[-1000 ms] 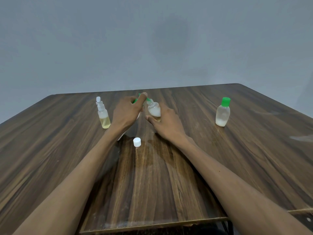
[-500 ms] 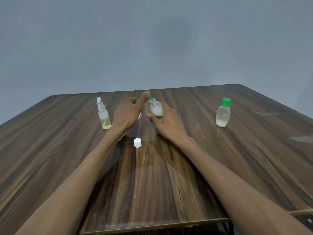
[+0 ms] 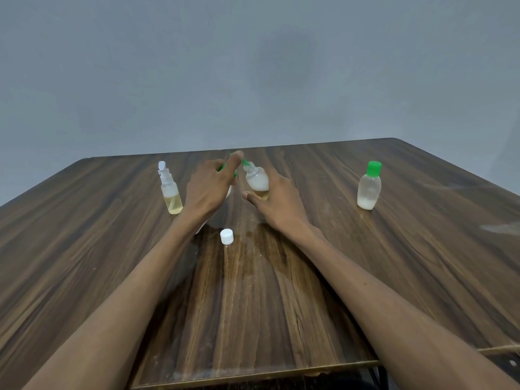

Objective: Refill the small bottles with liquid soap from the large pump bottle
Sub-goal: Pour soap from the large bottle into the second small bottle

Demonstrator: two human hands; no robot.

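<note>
The wooden worktop (image 3: 365, 277) fills the low half of the view, with a wet patch (image 3: 264, 249) near its middle. At about 12 o'clock from the middle stands the large pump bottle (image 3: 228, 192). Most of it is hidden behind the left hand (image 3: 208, 190). Only a bit of white body and the green pump head show. The left hand rests on top of the pump, with fingers bent over the green head and one finger reaching out along the spout.

The right hand (image 3: 277, 204) holds a small open bottle (image 3: 256, 180) just to the right of the pump. Its fingers curl around the back and the thumb sits low in front. The bottle leans so its mouth meets the green spout (image 3: 245, 162). It is partly full of white soap.

At 2 o'clock a green-capped small bottle (image 3: 369, 187) stands alone, with a little white soap at the bottom. At 11 o'clock stands a small spray bottle (image 3: 170, 192) with yellow liquid. A small white cap (image 3: 226, 237) lies at the middle, close to the arms.

To do this step well, the person should likely press the pump slowly. The bottle mouth should stay right under the spout, so no soap drips. Short, soft pushes look safest, since the mouth is narrow.
</note>
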